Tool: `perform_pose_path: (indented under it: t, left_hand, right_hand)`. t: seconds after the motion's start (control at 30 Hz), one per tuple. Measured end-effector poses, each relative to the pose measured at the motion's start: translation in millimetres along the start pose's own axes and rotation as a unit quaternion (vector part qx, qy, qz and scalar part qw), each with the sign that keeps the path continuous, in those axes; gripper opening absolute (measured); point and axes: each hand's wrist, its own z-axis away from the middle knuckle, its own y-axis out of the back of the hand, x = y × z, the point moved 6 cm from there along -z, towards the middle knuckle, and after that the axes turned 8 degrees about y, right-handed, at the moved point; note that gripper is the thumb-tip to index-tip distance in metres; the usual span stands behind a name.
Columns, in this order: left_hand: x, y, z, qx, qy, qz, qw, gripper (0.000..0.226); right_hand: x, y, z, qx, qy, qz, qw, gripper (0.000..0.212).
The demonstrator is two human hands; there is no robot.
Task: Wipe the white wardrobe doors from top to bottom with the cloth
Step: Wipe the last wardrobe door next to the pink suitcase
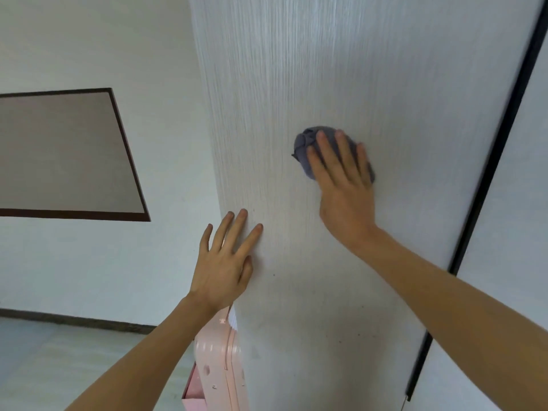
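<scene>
A white wardrobe door with a fine vertical grain fills the middle of the head view. My right hand presses a bunched grey-purple cloth flat against the door with straight fingers. Most of the cloth is hidden under the fingers. Lower and to the left, my left hand rests on the door near its left edge, fingers spread and straight, holding nothing. Small dark specks show on the door's lower part.
A black vertical strip divides this door from a second white door at the right. A pink cabinet stands below the door's left edge. The left wall carries a brown-framed panel.
</scene>
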Motion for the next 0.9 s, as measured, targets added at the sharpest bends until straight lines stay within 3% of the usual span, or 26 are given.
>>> perform_pose_path:
  t: [0.07,0.13,0.23,0.3,0.43,0.5,0.57,0.67,0.73,0.8,0.9]
  left_hand:
    - [-9.7,-1.2,1.2,0.003,0.024,0.006,1.0,0.053]
    - [-19.5,-3.3,4.0,0.0,0.057,0.006,0.998,0.053]
    - [-26.2,-8.2,14.2,-0.016,0.062,-0.011,0.998,0.055]
    - [-26.7,-8.7,18.3,-0.024,0.056,-0.015,0.998,0.057]
    - [-31.9,-6.9,15.0,-0.033,0.036,0.001,0.999,0.058]
    - [-37.8,-7.3,16.2,-0.029,0.027,0.005,0.999,0.056]
    - [-44.7,-8.1,20.9,-0.017,0.034,0.014,0.999,0.055]
    - [-60.7,-12.8,31.5,-0.011,0.073,0.031,0.997,0.054]
    - [-68.7,-15.6,35.0,-0.007,0.086,0.036,0.996,0.054]
    - [-75.3,-18.2,37.6,-0.011,0.09,0.045,0.995,0.053]
    - [-81.0,-19.6,40.9,-0.007,0.093,0.062,0.994,0.051]
  right_hand:
    - [-35.4,-18.0,33.3,-0.05,0.111,0.004,0.993,0.051]
    - [-75.0,-41.1,96.6,-0.166,0.274,0.005,0.947,0.045]
    - [-95.2,-49.9,146.7,-0.281,0.347,-0.034,0.894,0.051]
    - [-90.1,-47.0,120.0,-0.253,0.336,-0.031,0.907,0.048]
    - [-57.6,-23.1,3.6,-0.056,0.158,0.009,0.986,0.048]
    - [-56.4,-20.8,-27.6,-0.027,0.078,0.024,0.996,0.054]
    - [-71.3,-26.8,-20.5,-0.021,0.052,0.026,0.998,0.058]
    - [-126.2,-56.1,51.7,-0.105,0.187,0.012,0.977,0.05]
    - [-157.8,-70.0,105.6,-0.207,0.302,0.002,0.93,0.037]
    - [-167.6,-78.3,131.5,-0.275,0.349,0.019,0.896,0.049]
    - [-160.3,-70.4,105.5,-0.218,0.333,-0.033,0.917,0.037]
